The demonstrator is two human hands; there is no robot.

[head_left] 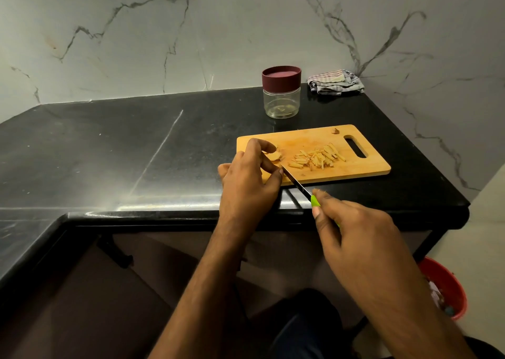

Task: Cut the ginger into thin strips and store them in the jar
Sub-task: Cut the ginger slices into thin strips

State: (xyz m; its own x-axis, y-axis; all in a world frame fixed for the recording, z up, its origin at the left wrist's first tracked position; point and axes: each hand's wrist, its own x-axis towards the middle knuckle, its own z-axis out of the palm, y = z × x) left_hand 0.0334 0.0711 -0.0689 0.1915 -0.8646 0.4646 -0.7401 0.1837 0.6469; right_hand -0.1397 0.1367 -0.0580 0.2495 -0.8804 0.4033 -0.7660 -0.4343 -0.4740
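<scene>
No text, label, brand, number or sign can be read anywhere in view; the jar (281, 96) with its lid (281, 75) and the cutting board (314, 142) are unmarked.

I stand in a home kitchen: polished black stone counter (164, 145), veined white marble wall (218, 30), wooden chopping board (355, 164).

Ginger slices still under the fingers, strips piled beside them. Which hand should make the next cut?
Right hand: it already grips the knife, blade tip at the ginger slices. The left hand pins them on the cutting board.
</scene>
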